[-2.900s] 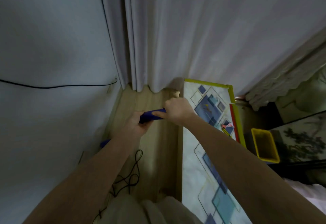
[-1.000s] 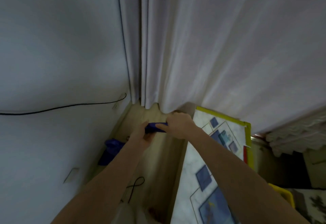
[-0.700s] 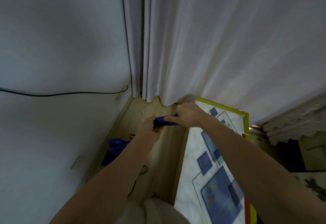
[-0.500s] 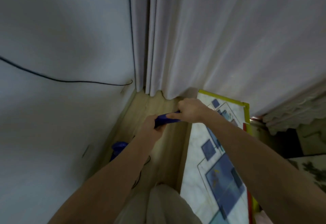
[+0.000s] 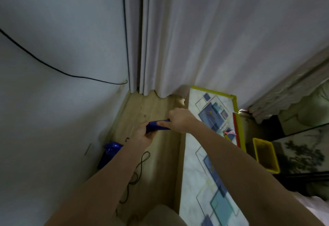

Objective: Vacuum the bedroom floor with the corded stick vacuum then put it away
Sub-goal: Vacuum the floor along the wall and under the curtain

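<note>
Both hands hold the dark blue plastic handle (image 5: 158,125) of the corded stick vacuum above the light wooden floor (image 5: 142,108). The left hand (image 5: 143,134) curls its grip round the handle's lower end; the right hand (image 5: 179,119) pinches the upper end. The vacuum's blue body (image 5: 110,151) sits low beside the white wall (image 5: 53,118). A black cord (image 5: 140,163) lies looped on the floor. A marble-patterned worktop (image 5: 204,163) stands to the right, pale grey curtains (image 5: 213,38) behind.

Both hands are gripping the blue vacuum handle (image 5: 158,125): left hand (image 5: 143,134) at 7 o'clock, right hand (image 5: 180,119) at 3 o'clock.
</note>
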`<move>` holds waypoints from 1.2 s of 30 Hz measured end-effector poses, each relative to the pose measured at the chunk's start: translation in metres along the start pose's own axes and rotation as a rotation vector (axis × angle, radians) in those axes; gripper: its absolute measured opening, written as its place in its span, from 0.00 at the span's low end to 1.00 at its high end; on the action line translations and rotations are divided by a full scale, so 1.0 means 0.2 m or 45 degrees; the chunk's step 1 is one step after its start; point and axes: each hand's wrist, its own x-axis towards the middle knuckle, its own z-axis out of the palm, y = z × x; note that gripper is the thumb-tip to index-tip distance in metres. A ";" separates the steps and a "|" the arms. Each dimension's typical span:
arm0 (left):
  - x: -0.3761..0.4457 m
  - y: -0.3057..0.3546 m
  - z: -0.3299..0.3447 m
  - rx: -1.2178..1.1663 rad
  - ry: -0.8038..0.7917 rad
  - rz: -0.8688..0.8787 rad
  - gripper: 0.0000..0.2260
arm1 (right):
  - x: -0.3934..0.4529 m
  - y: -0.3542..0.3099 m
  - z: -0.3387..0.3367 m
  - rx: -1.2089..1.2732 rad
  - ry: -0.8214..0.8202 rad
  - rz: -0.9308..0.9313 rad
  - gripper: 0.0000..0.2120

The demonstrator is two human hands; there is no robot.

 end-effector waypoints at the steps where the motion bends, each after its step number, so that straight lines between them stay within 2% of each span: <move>1: -0.01 -0.03 0.01 -0.003 -0.010 -0.018 0.18 | -0.03 0.02 0.03 0.009 0.002 0.022 0.31; 6: -0.05 -0.19 0.04 -0.023 -0.062 -0.077 0.18 | -0.19 0.13 0.06 0.029 -0.013 0.053 0.29; 12: -0.11 -0.22 0.08 0.000 -0.079 -0.079 0.17 | -0.24 0.16 0.03 -0.017 0.019 0.036 0.29; 20: -0.09 -0.21 0.00 0.046 0.024 0.004 0.19 | -0.22 0.07 0.09 -0.012 0.033 0.015 0.30; 26: -0.11 -0.16 -0.02 -0.034 0.109 0.017 0.19 | -0.16 0.01 0.09 -0.004 0.003 -0.030 0.30; 36: -0.14 -0.23 0.06 -0.014 0.018 -0.099 0.19 | -0.25 0.15 0.08 -0.024 0.066 0.028 0.30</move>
